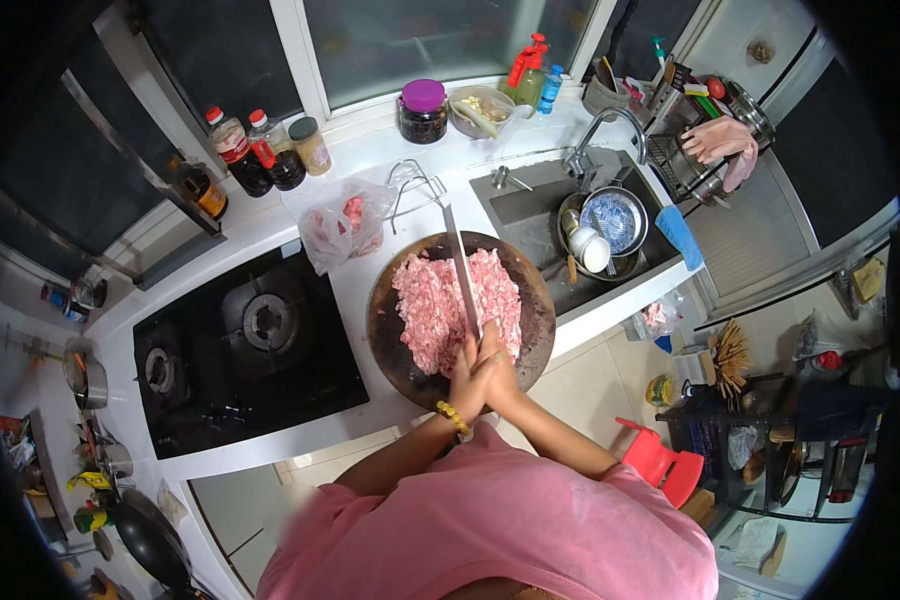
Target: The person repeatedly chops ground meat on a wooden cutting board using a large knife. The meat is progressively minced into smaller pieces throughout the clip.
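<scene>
Both my hands are clasped together on the handle of a knife, whose long blade points away from me. My left hand, with a yellow bead bracelet at the wrist, lies against my right hand. The blade stands edge down in a broad heap of minced meat, and meat lies on both sides of it. Under the meat is a round, dark wooden chopping board on the white counter. The handle is mostly hidden by my fingers.
Left of the board is a black gas hob. A plastic bag with meat and a wire rack sit behind it. At the right, a sink holds stacked bowls and pans. Sauce bottles and a purple-lidded jar line the back ledge.
</scene>
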Demonstrator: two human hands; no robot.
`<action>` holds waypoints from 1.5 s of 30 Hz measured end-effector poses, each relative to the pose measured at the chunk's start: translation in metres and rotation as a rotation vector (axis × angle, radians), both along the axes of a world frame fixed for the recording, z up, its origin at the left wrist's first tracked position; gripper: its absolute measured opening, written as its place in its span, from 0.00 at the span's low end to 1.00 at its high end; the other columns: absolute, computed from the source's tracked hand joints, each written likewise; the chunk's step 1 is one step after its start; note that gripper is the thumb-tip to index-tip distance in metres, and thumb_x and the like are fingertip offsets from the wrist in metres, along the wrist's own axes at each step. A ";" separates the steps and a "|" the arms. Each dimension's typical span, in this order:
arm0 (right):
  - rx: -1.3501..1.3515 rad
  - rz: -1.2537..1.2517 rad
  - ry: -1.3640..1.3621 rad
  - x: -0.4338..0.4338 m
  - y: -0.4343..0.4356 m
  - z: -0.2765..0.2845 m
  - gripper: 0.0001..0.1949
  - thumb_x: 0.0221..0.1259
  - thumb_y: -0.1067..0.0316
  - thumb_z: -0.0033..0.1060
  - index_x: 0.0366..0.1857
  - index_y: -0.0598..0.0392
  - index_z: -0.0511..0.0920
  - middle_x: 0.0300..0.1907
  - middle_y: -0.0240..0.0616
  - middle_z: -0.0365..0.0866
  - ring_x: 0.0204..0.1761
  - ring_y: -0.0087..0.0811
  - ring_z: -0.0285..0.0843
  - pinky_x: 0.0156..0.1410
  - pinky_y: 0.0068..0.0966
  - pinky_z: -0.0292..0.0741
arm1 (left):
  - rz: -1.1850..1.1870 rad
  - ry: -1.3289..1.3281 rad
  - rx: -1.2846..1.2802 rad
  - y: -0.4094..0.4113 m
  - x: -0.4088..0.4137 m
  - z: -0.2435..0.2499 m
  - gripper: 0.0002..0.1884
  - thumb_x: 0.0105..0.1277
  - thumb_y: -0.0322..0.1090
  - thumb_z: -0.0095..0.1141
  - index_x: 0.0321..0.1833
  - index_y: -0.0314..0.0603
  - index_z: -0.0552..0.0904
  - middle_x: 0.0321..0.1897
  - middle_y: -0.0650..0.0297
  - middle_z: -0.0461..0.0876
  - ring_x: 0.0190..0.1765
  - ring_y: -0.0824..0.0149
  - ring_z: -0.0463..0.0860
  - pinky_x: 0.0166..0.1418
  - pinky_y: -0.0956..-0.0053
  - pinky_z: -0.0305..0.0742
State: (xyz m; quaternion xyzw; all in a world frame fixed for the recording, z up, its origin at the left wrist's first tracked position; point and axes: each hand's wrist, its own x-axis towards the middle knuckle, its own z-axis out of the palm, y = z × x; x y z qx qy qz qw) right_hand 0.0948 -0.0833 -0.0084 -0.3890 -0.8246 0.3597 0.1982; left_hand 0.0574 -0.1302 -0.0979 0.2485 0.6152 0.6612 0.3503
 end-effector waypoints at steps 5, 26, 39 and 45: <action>-0.305 0.101 -0.235 -0.017 0.021 0.024 0.15 0.63 0.61 0.46 0.43 0.63 0.62 0.31 0.64 0.76 0.36 0.60 0.77 0.41 0.46 0.71 | -0.190 -0.780 -0.066 -0.008 -0.025 0.097 0.27 0.65 0.47 0.52 0.64 0.53 0.61 0.52 0.59 0.69 0.55 0.63 0.75 0.46 0.61 0.79; -0.058 0.014 0.006 -0.004 -0.009 -0.041 0.13 0.63 0.62 0.45 0.41 0.61 0.62 0.24 0.59 0.75 0.28 0.60 0.74 0.32 0.45 0.69 | -0.158 -0.058 -0.005 -0.024 -0.012 -0.018 0.31 0.66 0.46 0.51 0.69 0.47 0.58 0.59 0.54 0.67 0.60 0.62 0.72 0.58 0.64 0.73; -0.203 0.004 -0.238 -0.001 0.021 0.037 0.15 0.65 0.60 0.42 0.39 0.65 0.62 0.26 0.61 0.76 0.30 0.60 0.76 0.37 0.46 0.71 | -0.292 -0.808 -0.114 -0.002 -0.019 0.122 0.38 0.67 0.46 0.48 0.73 0.38 0.46 0.69 0.55 0.57 0.68 0.61 0.62 0.70 0.67 0.58; -0.335 -0.007 -0.207 0.008 0.018 -0.016 0.18 0.68 0.55 0.36 0.40 0.64 0.64 0.33 0.61 0.78 0.37 0.55 0.79 0.39 0.44 0.73 | -0.265 -0.794 -0.224 0.001 -0.014 0.066 0.32 0.61 0.54 0.54 0.64 0.49 0.63 0.55 0.54 0.71 0.59 0.58 0.73 0.49 0.53 0.75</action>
